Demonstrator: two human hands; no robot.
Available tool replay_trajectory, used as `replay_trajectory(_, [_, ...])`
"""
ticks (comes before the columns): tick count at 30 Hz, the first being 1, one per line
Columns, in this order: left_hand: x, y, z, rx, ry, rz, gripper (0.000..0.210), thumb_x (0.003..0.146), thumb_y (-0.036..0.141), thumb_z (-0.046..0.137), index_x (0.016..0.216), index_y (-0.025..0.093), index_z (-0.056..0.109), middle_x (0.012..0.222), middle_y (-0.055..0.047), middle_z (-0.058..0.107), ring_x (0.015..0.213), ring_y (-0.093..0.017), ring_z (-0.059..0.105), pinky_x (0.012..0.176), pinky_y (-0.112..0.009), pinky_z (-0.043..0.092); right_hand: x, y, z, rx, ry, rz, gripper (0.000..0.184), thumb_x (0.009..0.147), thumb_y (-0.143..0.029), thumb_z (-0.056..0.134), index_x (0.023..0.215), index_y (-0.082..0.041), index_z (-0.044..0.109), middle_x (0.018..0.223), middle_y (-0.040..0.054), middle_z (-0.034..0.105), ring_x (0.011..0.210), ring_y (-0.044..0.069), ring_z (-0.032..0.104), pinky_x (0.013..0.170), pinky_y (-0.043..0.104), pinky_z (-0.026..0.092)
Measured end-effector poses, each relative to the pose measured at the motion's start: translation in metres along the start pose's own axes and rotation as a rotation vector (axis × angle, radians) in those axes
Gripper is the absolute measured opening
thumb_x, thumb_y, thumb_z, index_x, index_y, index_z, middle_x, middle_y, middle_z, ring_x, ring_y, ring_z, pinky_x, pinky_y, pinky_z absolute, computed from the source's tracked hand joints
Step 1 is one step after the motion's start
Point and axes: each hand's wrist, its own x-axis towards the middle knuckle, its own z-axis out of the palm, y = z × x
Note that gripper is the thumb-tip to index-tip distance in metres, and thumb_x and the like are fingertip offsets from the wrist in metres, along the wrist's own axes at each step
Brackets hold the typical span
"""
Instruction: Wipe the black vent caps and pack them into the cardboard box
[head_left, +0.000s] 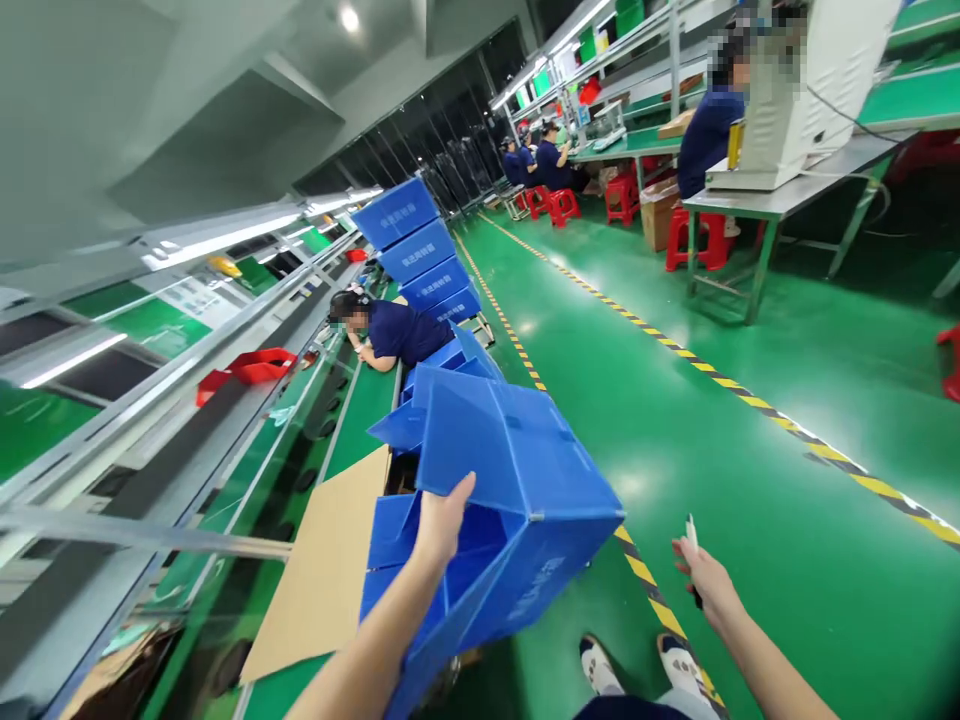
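Just ahead of me, at the near right edge of the green desk (361,405), sits an open blue box (566,460), my left hand (441,525) gripping the edge of its raised flap, fingers hidden behind. Well apart, to the right of the box and over the floor (795,560), my right hand (709,580) is closed around a pen (691,532). Left of the box lies a cardboard sheet (322,565); farther off, a co-worker (409,332) leans on the desk.
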Motion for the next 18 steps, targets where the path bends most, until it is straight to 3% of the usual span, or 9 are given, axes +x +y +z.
replay_trajectory(4, [0.008,0.067,-0.077,-0.109,0.081,-0.041,0.073,0.068,0.023,0.082,0.135,0.023,0.054,0.125,-0.010,0.069,0.097,-0.026,0.071,0.076,-0.039,0.064,-0.025,-0.071,0.037,-0.118,-0.121,-0.249,0.072,0.076,-0.072,0.053,0.122,-0.019,0.068,0.105,0.0105,0.072,0.066,0.017,0.060,0.052,0.028,0.041])
replay_trajectory(6, [0.005,0.078,-0.116,-0.152,0.089,-0.065,0.073,0.064,0.022,0.084,0.132,0.022,0.056,0.123,-0.010,0.070,0.092,-0.024,0.072,0.074,-0.037,0.064,-0.049,-0.099,0.053,-0.171,-0.199,-0.356,0.073,0.080,-0.072,0.050,0.130,-0.021,0.065,0.102,0.0085,0.073,0.059,0.015,0.056,0.055,0.030,0.044])
replay_trajectory(8, [0.000,0.074,-0.150,-0.180,0.071,-0.100,0.070,0.063,0.022,0.086,0.127,0.021,0.060,0.122,-0.009,0.070,0.093,-0.024,0.072,0.075,-0.035,0.064,-0.073,-0.115,0.069,-0.213,-0.243,-0.435,0.070,0.082,-0.072,0.049,0.131,-0.023,0.065,0.103,0.0080,0.074,0.071,0.020,0.063,0.066,0.033,0.050])
replay_trajectory(10, [-0.004,0.056,-0.180,-0.198,0.051,-0.155,0.064,0.065,0.023,0.086,0.124,0.023,0.062,0.123,-0.008,0.070,0.098,-0.024,0.071,0.078,-0.035,0.064,-0.093,-0.118,0.087,-0.224,-0.255,-0.513,0.067,0.084,-0.072,0.049,0.129,-0.025,0.066,0.115,0.0079,0.072,0.101,0.028,0.066,0.088,0.039,0.051])
replay_trajectory(12, [-0.005,0.029,-0.205,-0.217,0.057,-0.230,0.055,0.068,0.021,0.084,0.119,0.023,0.063,0.122,-0.008,0.071,0.099,-0.025,0.071,0.080,-0.035,0.064,-0.106,-0.111,0.106,-0.215,-0.264,-0.589,0.065,0.085,-0.071,0.049,0.131,-0.028,0.064,0.130,0.0063,0.066,0.124,0.032,0.056,0.108,0.044,0.041])
replay_trajectory(14, [-0.002,-0.005,-0.228,-0.233,0.078,-0.301,0.047,0.073,0.019,0.079,0.117,0.021,0.064,0.120,-0.008,0.072,0.098,-0.025,0.072,0.080,-0.035,0.064,-0.114,-0.096,0.127,-0.230,-0.293,-0.650,0.065,0.085,-0.070,0.050,0.134,-0.028,0.062,0.136,0.0061,0.062,0.130,0.032,0.051,0.114,0.049,0.035])
replay_trajectory(18, [0.009,-0.082,-0.262,-0.043,0.254,-0.462,0.043,0.087,0.017,0.060,0.129,0.012,0.054,0.128,-0.018,0.067,0.110,-0.030,0.069,0.090,-0.039,0.061,-0.123,-0.059,0.173,-0.341,-0.337,-0.766,0.061,0.091,-0.064,0.045,0.135,-0.026,0.061,0.136,0.0083,0.061,0.127,0.030,0.054,0.113,0.050,0.039])
